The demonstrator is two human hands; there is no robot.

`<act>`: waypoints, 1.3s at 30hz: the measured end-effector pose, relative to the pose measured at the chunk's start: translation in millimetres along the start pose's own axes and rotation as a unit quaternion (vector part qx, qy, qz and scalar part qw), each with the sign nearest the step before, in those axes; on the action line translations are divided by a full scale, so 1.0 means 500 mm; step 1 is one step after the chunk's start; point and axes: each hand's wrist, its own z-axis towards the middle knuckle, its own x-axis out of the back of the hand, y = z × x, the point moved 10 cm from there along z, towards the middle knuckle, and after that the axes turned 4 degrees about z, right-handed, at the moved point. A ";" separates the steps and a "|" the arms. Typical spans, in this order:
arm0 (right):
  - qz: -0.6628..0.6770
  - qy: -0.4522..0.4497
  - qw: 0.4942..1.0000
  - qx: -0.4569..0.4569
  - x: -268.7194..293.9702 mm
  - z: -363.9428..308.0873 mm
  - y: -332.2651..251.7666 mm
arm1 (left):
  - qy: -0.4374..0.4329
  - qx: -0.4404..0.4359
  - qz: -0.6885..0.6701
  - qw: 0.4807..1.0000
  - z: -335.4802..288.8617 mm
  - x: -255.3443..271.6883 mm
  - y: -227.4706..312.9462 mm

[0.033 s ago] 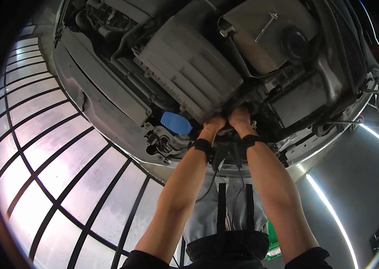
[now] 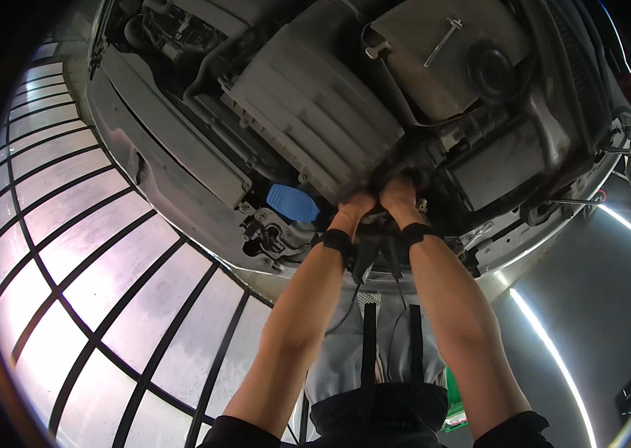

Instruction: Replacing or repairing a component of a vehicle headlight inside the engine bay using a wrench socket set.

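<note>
Both my arms reach down into a car's engine bay, side by side. My left hand (image 2: 358, 203) is at the lower edge of a large ribbed dark plastic housing (image 2: 315, 97). Close beside it on the right, my right hand (image 2: 399, 193) reaches into the same dark gap. The fingers of both hands are hidden among the dark parts, so what they touch or hold does not show. To the left of my left hand sits a blue cap (image 2: 293, 203). Black straps circle both wrists.
A silver T-shaped tool (image 2: 444, 43) lies on a flat brownish cover (image 2: 412, 37), near a round black part (image 2: 490, 71). The grey front panel (image 2: 181, 149) edges the bay on the left. Farther left is a bright gridded surface (image 2: 106, 246); a glowing light strip (image 2: 554, 358) runs at lower right.
</note>
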 end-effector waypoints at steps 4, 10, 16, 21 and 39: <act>-0.039 -0.119 0.992 -0.025 0.003 -0.003 -0.050 | -0.009 0.007 0.012 1.000 -0.002 0.006 -0.023; -0.057 -0.127 0.990 0.011 -0.005 0.007 -0.021 | -0.011 0.007 0.005 1.000 -0.014 0.015 0.017; -0.021 -0.049 0.998 -0.027 0.041 -0.021 -0.070 | 0.051 0.002 -0.009 0.999 -0.003 0.014 -0.041; -0.067 -0.183 0.978 -0.076 0.002 -0.009 0.004 | -0.017 -0.038 0.047 0.998 -0.011 0.001 0.032; -0.075 -0.165 0.984 -0.003 -0.009 0.004 -0.032 | -0.001 -0.012 0.026 1.000 -0.003 0.002 -0.004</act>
